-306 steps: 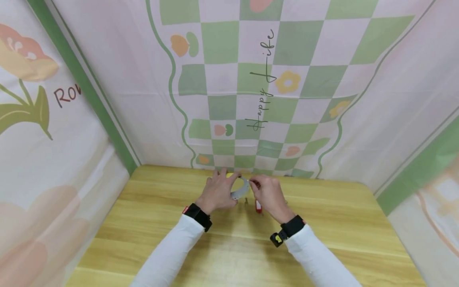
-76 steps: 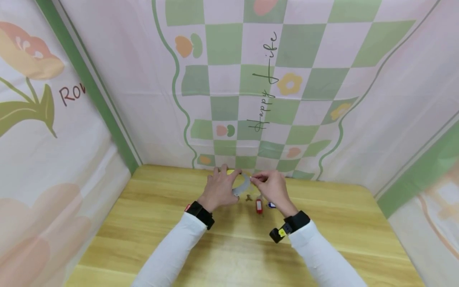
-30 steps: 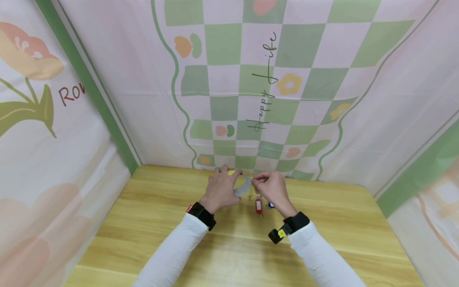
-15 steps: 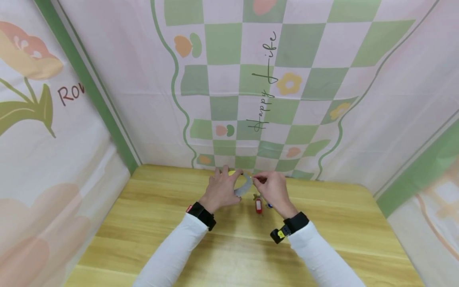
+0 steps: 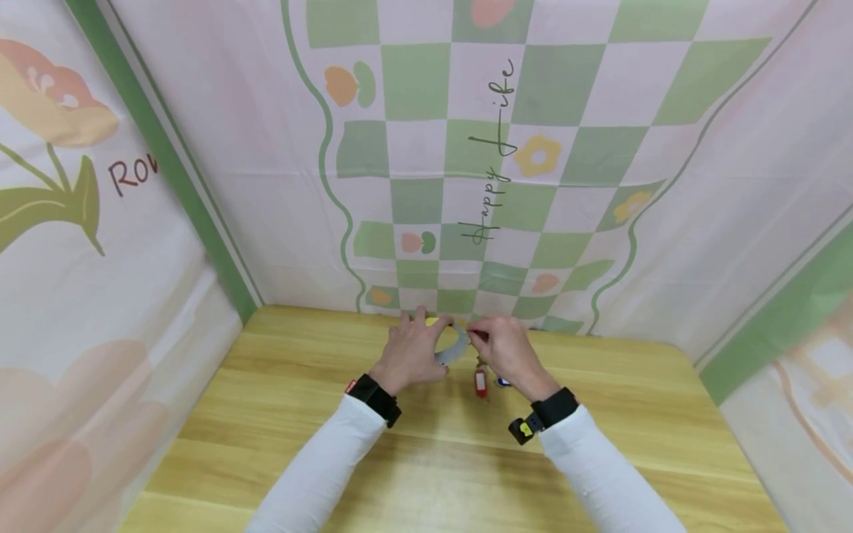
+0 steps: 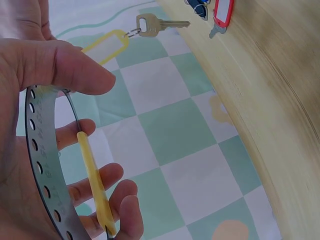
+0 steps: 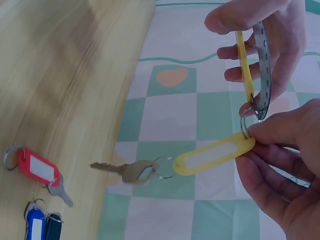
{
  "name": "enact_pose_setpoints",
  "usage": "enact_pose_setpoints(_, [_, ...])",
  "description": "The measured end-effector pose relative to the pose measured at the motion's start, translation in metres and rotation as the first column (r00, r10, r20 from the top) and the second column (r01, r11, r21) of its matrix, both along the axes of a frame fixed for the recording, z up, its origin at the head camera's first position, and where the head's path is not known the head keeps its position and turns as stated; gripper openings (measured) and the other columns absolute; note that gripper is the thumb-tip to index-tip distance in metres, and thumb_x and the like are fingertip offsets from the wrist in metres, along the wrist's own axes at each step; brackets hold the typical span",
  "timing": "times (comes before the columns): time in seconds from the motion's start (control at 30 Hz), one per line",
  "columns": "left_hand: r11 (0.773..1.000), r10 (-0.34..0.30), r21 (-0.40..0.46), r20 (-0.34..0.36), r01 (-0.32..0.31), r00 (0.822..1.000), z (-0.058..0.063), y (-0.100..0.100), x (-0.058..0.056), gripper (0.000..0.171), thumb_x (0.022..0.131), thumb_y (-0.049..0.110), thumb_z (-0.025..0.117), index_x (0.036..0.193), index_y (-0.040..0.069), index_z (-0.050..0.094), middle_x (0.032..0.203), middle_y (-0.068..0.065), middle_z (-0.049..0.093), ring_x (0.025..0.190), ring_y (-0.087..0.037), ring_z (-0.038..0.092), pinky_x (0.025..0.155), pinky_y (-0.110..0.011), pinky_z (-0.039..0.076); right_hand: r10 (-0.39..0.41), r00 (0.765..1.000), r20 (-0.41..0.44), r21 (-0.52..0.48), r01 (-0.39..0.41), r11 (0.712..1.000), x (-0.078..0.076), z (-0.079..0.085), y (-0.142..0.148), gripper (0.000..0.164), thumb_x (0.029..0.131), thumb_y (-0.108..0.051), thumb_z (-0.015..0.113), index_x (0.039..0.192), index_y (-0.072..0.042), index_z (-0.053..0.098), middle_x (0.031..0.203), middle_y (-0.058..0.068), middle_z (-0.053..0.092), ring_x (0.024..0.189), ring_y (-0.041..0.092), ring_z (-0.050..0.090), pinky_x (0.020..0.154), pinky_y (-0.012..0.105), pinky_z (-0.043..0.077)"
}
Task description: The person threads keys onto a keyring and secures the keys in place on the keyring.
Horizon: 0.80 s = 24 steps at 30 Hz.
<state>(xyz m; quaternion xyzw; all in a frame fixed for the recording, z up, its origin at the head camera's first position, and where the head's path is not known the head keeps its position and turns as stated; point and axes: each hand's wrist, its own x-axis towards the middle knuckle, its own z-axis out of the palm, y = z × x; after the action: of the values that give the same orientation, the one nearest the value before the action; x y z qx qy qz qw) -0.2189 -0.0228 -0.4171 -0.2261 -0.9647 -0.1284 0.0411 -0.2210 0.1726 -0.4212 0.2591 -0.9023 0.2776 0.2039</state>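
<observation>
A metal hoop (image 6: 50,160) is gripped by the left hand (image 5: 413,352) and a yellow tag (image 7: 215,152) is pinched by the right hand (image 5: 509,352), its ring (image 7: 242,121) at the hoop's end, near the table's (image 5: 300,414) far edge. Since a second ago, the tag's dangling key (image 7: 129,172) has swung rightward, suggesting the ring is being turned. Below, a red tag (image 7: 39,168) and blue tag (image 7: 36,222) are left lying.

The green-and-white checkered cloth (image 5: 480,192) at the back carries "Happy Life" in dark script, running upward. On the cloth panel (image 5: 133,274) at left stand brown letters "RO" and a partly hidden third. Marks on the curved metal band (image 6: 49,145) are too faint to read.
</observation>
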Motion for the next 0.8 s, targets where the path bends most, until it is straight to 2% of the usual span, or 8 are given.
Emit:
enact_pose_setpoints(0.27, [1.0,0.008,0.02,0.007,-0.008,1.0,-0.0006,-0.0013,-0.001,0.077,0.075,0.03,0.078,0.147,0.026,0.052,0.13,-0.02,0.05,0.105,-0.037,0.053,0.076,-0.053,0.054,-0.079,0.994,0.081,-0.095,0.087,0.992,0.0028,-0.002,-0.0005,0.008,0.091,-0.007,0.074,0.095,-0.002,0.079,0.083,0.008,0.075,0.069,0.017,0.07,0.061,0.033,0.058])
enact_pose_setpoints(0.43, [0.999,0.015,0.031,-0.007,-0.015,1.0,-0.0013,-0.0035,-0.0018,0.076,0.074,0.029,0.078,0.146,0.026,0.053,0.129,-0.021,0.051,0.102,-0.036,0.053,0.074,-0.051,0.053,-0.059,0.995,0.075,-0.131,0.068,0.989,0.0031,-0.0043,0.0005,0.01,0.091,-0.008,0.075,0.098,-0.003,0.079,0.085,0.008,0.076,0.071,0.016,0.071,0.062,0.032,0.059])
enact_pose_setpoints(0.63, [0.999,0.012,0.034,-0.018,-0.011,1.0,-0.0023,-0.0039,-0.0023,0.075,0.074,0.028,0.079,0.145,0.025,0.054,0.129,-0.021,0.051,0.1,-0.035,0.054,0.073,-0.05,0.053,-0.037,0.993,0.113,-0.151,0.054,0.987,0.0036,-0.0068,0.0029,0.014,0.09,-0.006,0.075,0.102,-0.001,0.078,0.087,0.009,0.075,0.073,0.019,0.072,0.064,0.031,0.059])
enact_pose_setpoints(0.8, [1.0,0.007,0.029,-0.023,-0.007,1.0,-0.0021,-0.0023,-0.0016,0.077,0.073,0.03,0.08,0.145,0.026,0.054,0.128,-0.021,0.051,0.101,-0.035,0.054,0.073,-0.049,0.054,-0.031,0.996,0.085,-0.149,0.044,0.988,0.0022,-0.0083,0.003,0.012,0.09,-0.002,0.074,0.1,0.001,0.078,0.086,0.011,0.075,0.073,0.021,0.072,0.064,0.033,0.059])
